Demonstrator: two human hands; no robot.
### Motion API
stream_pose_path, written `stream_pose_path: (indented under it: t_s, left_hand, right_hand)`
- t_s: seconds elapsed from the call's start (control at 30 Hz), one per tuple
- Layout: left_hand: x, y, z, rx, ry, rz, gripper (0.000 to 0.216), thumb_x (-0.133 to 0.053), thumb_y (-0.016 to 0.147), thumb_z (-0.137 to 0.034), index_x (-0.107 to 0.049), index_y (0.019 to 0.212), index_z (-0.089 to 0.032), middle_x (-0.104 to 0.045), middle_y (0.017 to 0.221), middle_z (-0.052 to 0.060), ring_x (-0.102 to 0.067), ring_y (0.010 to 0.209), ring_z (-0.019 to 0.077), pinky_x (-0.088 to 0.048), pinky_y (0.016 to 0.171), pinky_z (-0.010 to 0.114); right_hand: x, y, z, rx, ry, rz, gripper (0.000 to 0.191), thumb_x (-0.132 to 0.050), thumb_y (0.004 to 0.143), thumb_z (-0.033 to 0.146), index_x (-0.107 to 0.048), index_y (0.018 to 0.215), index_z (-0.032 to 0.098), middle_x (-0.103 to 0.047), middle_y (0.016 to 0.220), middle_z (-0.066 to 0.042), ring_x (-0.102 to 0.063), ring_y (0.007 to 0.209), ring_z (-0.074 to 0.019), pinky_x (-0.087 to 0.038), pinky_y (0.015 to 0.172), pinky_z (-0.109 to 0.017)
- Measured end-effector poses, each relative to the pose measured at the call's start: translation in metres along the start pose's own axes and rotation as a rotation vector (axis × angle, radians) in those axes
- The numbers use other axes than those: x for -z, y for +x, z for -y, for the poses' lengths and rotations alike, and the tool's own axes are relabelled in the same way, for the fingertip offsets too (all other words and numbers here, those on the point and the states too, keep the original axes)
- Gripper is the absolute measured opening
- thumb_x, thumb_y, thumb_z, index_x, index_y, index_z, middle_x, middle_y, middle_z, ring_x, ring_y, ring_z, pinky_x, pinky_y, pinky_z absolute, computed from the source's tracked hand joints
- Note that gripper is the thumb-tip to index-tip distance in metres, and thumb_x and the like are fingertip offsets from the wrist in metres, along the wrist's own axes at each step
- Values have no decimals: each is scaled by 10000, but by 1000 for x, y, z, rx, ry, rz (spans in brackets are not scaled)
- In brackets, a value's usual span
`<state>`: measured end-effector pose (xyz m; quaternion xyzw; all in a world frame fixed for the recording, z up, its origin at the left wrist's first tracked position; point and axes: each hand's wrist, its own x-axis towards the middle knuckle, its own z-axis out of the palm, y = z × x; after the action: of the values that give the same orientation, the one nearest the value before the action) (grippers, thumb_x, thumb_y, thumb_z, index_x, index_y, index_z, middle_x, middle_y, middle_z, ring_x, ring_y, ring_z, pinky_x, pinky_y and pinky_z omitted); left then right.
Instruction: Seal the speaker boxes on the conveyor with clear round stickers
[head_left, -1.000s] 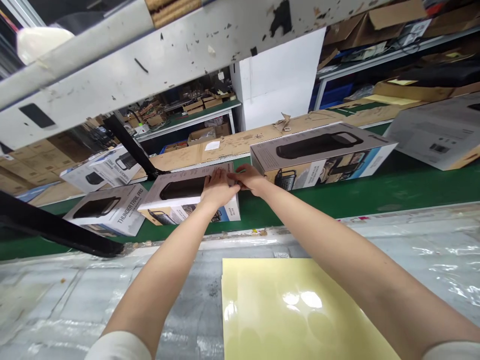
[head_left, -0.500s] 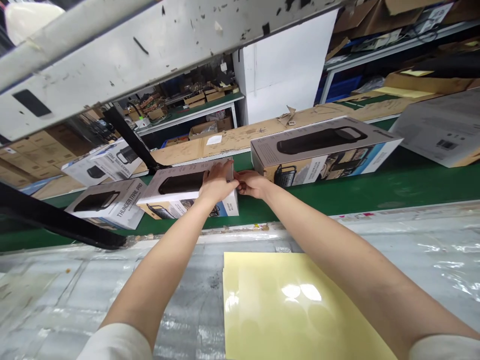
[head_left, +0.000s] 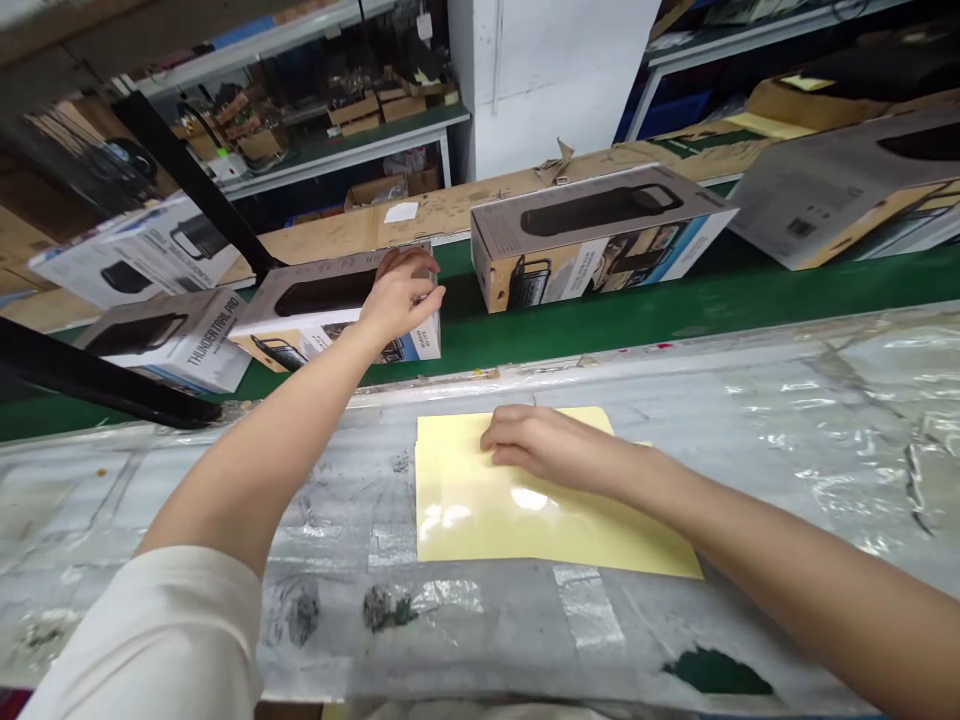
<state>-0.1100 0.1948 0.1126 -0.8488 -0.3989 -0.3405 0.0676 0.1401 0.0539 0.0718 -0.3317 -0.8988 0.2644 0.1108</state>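
On the green belt lies a product box (head_left: 349, 310) with a dark speaker-like item printed on its top. My left hand (head_left: 401, 290) rests over this box's right end, with its fingers spread across the top edge and the thumb apart. Whether anything is under those fingertips is hidden. My right hand (head_left: 547, 447) is over the yellow sheets (head_left: 472, 515) on the near bench. Its fingers are bent and close together at the sheet's surface, and anything between them is too small to see. Faint round shapes and bright reflections show on the top sheet.
Another box (head_left: 592, 235) stands to the right on the green belt (head_left: 525, 340), and a tilted one (head_left: 825, 200) is at far right. More boxes (head_left: 172, 335) sit at left. Two black posts (head_left: 199, 190) slant beside them. Clear plastic covers the near bench (head_left: 787, 450).
My right hand has left the box's end and come down to the yellow sheets. My left hand stays on the box. The view has tilted downward, showing more of the bench.
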Motion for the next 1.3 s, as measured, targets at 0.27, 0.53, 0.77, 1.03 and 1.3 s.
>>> stream_pose_path:
  t_s: [0.27, 0.53, 0.77, 1.03, 1.3]
  left_hand:
    - [-17, -114, -83, 133, -362, 356, 281, -590, 950, -349, -668, 1191, -227, -685, 1251, 93, -616, 1207, 261, -473, 1084, 429]
    - [-33, -161, -89, 242, -538, 323, 278, -593, 963, -285, -636, 1231, -227, -575, 1438, 114, -494, 1397, 264, -378, 1206, 442]
    - [-27, -160, -91, 235, -505, 338, 293, -556, 979, -296, -647, 1253, -252, -575, 1463, 104, -499, 1399, 271, -404, 1192, 464]
    - [-26, -159, -97, 151, -318, 371, 300, -468, 1010, -250, -670, 1230, -282, -497, 1549, 93, -412, 1472, 292, -401, 1200, 524]
    - [-8, -107, -122, -119, -133, 442, 368, -413, 920, -62, -650, 1064, -304, -560, 1421, 65, -476, 1358, 287, -423, 1131, 536]
  right_hand:
    - [-38, 8, -16, -29, -151, -68, 216, -532, 923, 111, -716, 972, 212, -606, 930, -56, -591, 831, -218, -424, 713, -295]
    - [-31, 9, -14, -8, -146, -9, 165, -531, 938, 124, -666, 872, 193, -553, 893, -36, -563, 794, -203, -384, 696, -298]
    - [-29, 6, -17, 9, -69, -20, 224, -523, 962, 165, -661, 790, 204, -557, 840, -28, -536, 756, -200, -365, 672, -307]
    - [-15, -3, -24, 87, 64, -94, 139, -572, 916, 97, -647, 905, 214, -574, 971, -34, -579, 857, -191, -452, 778, -308]
    - [95, -50, -57, -145, 534, -200, 246, -842, 741, 399, -705, 741, 194, -693, 1036, -85, -657, 972, -248, -521, 844, -376]
